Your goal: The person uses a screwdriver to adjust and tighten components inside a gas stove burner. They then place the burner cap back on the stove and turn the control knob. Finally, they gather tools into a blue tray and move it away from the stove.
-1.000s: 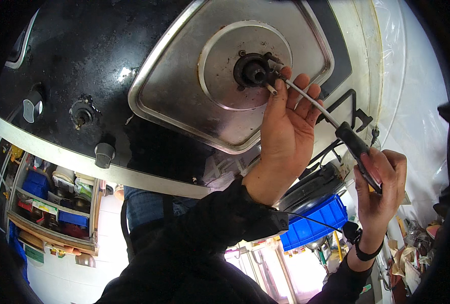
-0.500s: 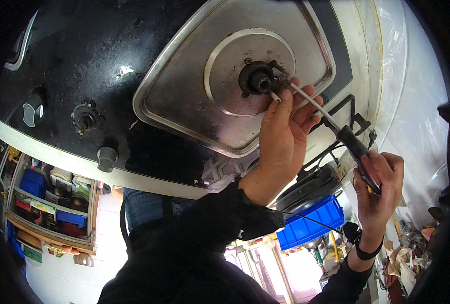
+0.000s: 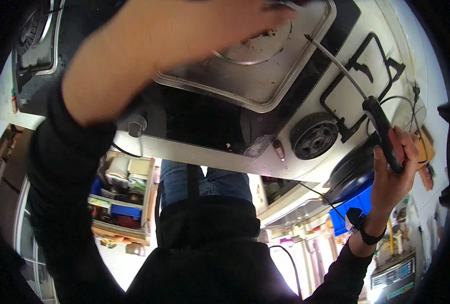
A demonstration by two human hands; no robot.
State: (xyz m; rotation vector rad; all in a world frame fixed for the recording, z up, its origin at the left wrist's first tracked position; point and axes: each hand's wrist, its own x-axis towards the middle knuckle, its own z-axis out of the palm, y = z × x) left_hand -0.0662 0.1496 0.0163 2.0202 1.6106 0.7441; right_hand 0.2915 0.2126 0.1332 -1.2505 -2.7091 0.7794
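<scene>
Head view, screwdriver (image 3: 373,109) in the right hand (image 3: 394,182), fingers wrapped around its black-and-red handle, tip near the metal stove tray (image 3: 260,87), left hand (image 3: 199,33) blurred above the tray, its grip unclear, black burner part (image 3: 313,136) on the tabletop (image 3: 308,107), printed panel (image 3: 394,275) too blurred to read.

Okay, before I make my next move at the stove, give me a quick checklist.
1. Screwdriver held: ok, in the right hand.
2. Screwdriver tip in sight: ok, seen against the right part of the metal tray.
3. Tray centre fully visible: not ok, the left hand covers part of it.
4. Left fingers free: cannot tell, they are blurred near the picture's top edge.
5. Pot stand off the tray: ok, on the counter.
6. Round black part off the tray: ok, beside the pot stand.
</scene>
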